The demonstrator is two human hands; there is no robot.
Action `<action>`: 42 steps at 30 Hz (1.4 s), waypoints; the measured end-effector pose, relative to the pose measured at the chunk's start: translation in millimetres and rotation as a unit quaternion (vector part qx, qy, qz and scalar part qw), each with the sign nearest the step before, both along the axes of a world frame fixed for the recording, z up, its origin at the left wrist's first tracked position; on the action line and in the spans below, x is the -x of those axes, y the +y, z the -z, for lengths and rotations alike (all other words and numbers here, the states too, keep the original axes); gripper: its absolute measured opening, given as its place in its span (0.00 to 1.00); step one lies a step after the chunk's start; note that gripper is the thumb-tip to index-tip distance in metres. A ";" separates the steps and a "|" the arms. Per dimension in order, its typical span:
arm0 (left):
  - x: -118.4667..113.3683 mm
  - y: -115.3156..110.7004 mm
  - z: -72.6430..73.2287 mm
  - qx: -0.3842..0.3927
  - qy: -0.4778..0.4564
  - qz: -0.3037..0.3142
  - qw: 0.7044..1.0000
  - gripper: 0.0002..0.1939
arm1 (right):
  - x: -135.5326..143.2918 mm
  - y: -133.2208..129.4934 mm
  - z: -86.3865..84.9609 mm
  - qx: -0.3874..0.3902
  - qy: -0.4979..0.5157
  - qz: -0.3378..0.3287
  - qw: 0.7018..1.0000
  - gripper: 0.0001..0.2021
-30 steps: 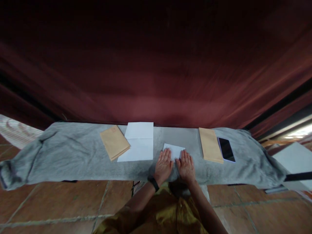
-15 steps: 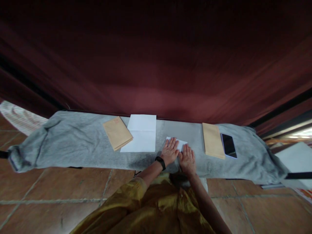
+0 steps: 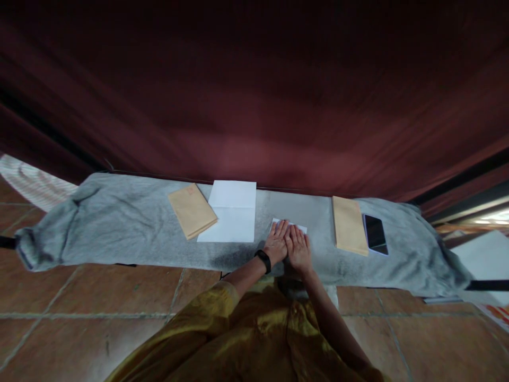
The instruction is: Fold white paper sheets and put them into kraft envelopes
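A small folded piece of white paper (image 3: pixel 303 229) lies on the grey cloth, mostly covered by both hands. My left hand (image 3: pixel 276 242), with a dark band on its wrist, rests flat on the paper's left part, fingers stretched forward. Flat beside it, touching or nearly so, my right hand (image 3: pixel 299 250) presses on the right part. Neither hand grips anything. To the left lies a larger creased white sheet (image 3: pixel 234 223), partly under brown envelopes (image 3: pixel 193 211).
More brown envelopes (image 3: pixel 350 225) lie to the right, next to a phone (image 3: pixel 375 234) with a dark screen. Grey cloth (image 3: pixel 131 228) covers the long narrow surface. Behind it rises a dark red fabric wall (image 3: pixel 254 116). Below is a tiled floor (image 3: pixel 95 339).
My right hand has slid left across the white paper, up against my left hand. My left hand stays about where it was. The view has shifted slightly.
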State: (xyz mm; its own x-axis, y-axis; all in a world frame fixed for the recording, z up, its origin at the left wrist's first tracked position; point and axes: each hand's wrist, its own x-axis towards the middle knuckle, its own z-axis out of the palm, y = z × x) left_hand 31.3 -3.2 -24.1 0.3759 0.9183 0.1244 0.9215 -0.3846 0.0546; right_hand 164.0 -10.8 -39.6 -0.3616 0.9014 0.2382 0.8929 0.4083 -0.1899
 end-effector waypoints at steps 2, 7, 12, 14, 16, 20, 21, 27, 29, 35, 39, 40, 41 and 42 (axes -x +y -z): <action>0.4 -0.5 0.1 -0.003 -0.002 -0.001 1.000 0.29 | -0.7 -1.2 2.4 -0.014 -0.010 0.010 1.000 0.25; 3.1 -2.7 0.2 -0.005 -0.025 -0.009 1.000 0.30 | -4.3 -1.5 7.6 -0.046 -0.014 0.042 0.998 0.27; 8.1 -5.1 3.6 -0.005 -0.042 -0.038 0.998 0.30 | -4.4 -0.5 9.9 -0.063 -0.014 0.044 0.997 0.27; 13.1 -5.1 5.4 -0.009 -0.049 -0.053 0.997 0.31 | -5.6 -0.8 11.0 -0.066 -0.015 0.047 0.997 0.27; 20.2 -4.4 6.4 -0.014 -0.055 -0.068 0.996 0.31 | -7.8 -1.5 12.1 -0.067 -0.011 0.055 0.996 0.27; 34.7 -1.6 4.9 -0.011 -0.065 -0.097 0.993 0.30 | -11.6 -2.6 13.0 -0.068 0.004 0.071 0.995 0.28; 36.9 -0.9 3.9 -0.009 -0.066 -0.103 0.992 0.30 | -11.9 -2.8 12.8 -0.069 0.006 0.073 0.995 0.28; 35.7 0.3 -3.1 0.011 -0.056 -0.133 0.989 0.30 | -10.4 -2.6 12.6 -0.080 0.007 0.077 0.994 0.28; 35.1 -2.5 -4.1 0.016 -0.054 -0.140 0.989 0.30 | -10.3 -2.3 13.9 -0.086 0.007 0.078 0.993 0.28; 46.5 -18.2 -1.1 -0.002 -0.059 -0.120 0.991 0.29 | -10.7 -2.4 19.4 -0.091 0.008 0.074 0.993 0.28; 49.5 -18.3 -4.9 -0.003 -0.080 -0.119 0.990 0.27 | -12.0 -0.6 18.8 -0.087 0.020 0.073 0.993 0.27; 48.3 -16.3 -7.4 -0.001 -0.088 -0.123 0.989 0.27 | -12.9 1.2 17.2 -0.082 0.023 0.071 0.994 0.27; 46.5 -13.8 -10.4 0.001 -0.094 -0.127 0.987 0.26 | -14.0 3.6 15.1 -0.075 0.026 0.070 0.994 0.26; 44.3 -11.2 -13.6 0.005 -0.099 -0.130 0.987 0.25 | -15.3 6.6 12.6 -0.066 0.029 0.069 0.995 0.25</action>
